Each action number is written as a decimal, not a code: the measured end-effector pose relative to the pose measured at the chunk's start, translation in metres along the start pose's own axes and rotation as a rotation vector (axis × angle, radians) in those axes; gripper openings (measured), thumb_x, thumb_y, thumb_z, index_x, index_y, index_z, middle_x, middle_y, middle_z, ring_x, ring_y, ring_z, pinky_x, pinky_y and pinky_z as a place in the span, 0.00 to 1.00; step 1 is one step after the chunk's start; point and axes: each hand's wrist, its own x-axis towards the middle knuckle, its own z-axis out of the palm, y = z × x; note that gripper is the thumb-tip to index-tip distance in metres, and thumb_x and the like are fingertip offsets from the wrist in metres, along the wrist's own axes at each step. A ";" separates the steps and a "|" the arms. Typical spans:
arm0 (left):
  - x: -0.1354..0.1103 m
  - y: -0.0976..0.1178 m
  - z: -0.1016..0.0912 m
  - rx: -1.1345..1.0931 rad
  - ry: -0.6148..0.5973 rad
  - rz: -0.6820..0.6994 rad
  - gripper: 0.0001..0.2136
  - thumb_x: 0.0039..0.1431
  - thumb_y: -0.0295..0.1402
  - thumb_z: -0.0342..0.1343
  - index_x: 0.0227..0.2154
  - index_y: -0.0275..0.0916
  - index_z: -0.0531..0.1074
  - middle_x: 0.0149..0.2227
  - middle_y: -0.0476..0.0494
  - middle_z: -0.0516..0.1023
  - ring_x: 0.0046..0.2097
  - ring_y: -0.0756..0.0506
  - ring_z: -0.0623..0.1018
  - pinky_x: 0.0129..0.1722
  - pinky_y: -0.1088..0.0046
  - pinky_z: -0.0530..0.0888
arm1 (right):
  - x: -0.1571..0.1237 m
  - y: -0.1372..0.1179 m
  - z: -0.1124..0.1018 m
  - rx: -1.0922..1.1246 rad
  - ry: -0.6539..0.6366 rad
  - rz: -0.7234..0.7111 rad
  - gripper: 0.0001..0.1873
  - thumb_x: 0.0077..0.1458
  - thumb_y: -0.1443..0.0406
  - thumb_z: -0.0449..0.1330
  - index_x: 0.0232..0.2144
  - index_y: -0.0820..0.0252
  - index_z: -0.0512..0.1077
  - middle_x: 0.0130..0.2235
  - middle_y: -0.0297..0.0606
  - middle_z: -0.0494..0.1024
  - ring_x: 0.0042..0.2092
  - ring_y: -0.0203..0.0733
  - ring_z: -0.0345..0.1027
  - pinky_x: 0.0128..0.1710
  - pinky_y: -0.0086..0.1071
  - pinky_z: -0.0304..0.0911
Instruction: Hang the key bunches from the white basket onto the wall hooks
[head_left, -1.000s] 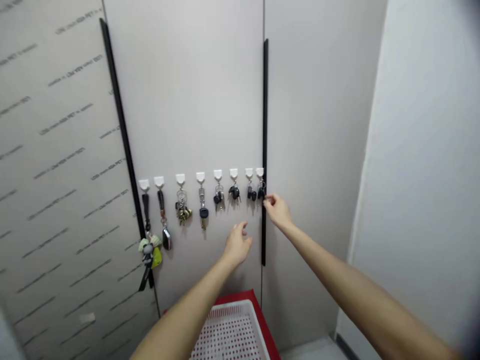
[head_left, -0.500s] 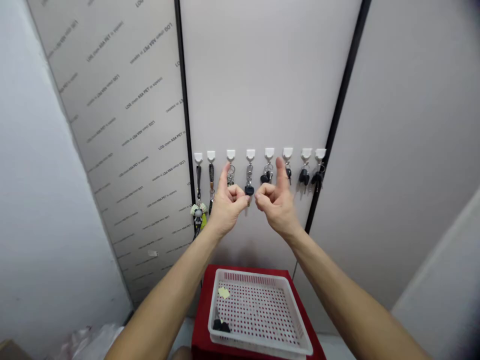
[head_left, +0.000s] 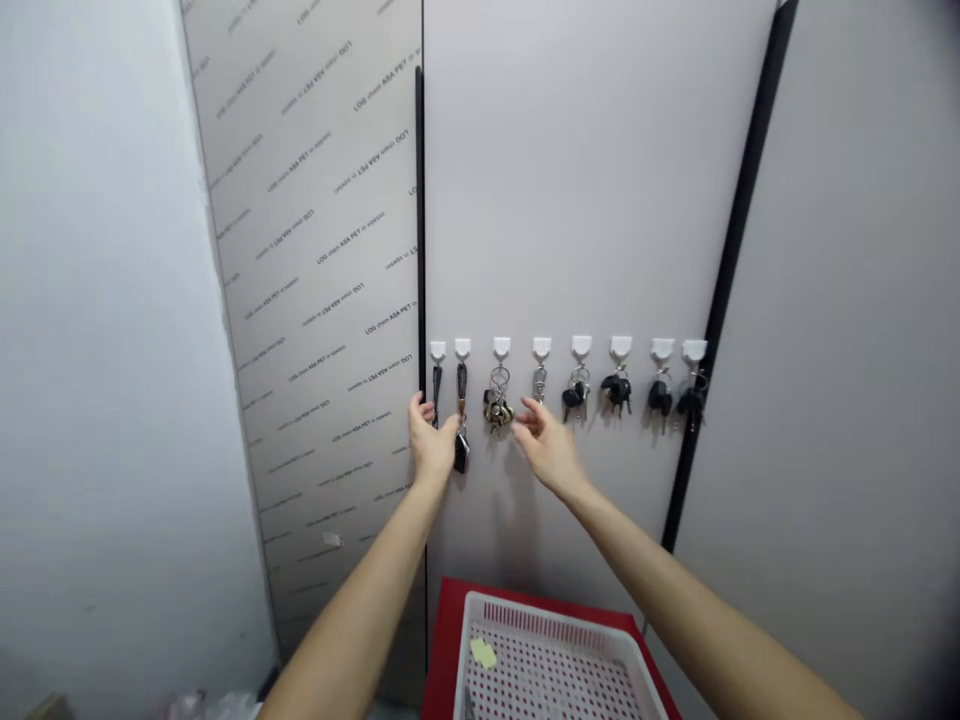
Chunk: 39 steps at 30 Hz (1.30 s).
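Hanging key fob (head_left: 461, 453) apparently touches left hand (head_left: 431, 442), brass keys (head_left: 498, 409) near right hand (head_left: 547, 450).

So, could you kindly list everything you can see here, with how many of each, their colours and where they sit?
wall hooks: 8, white, in a row across the middle panel
key sets: 8, mostly black and silver, one per hook
bar handles: 2, black, upright, either side of the middle panel
basket: 1, white, perforated, below the hooks
stand: 1, red, under the basket
tag: 1, yellow, in the basket
left hand: 1, at the second key set
right hand: 1, beside the brass keys
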 end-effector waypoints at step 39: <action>-0.156 -0.079 0.014 0.149 -0.919 -0.369 0.10 0.38 0.24 0.48 0.29 0.33 0.65 0.27 0.47 0.70 0.29 0.49 0.68 0.29 0.75 0.64 | -0.127 0.097 -0.028 -0.314 -0.755 0.151 0.12 0.41 0.70 0.43 0.18 0.65 0.65 0.19 0.32 0.65 0.22 0.29 0.53 0.22 0.23 0.49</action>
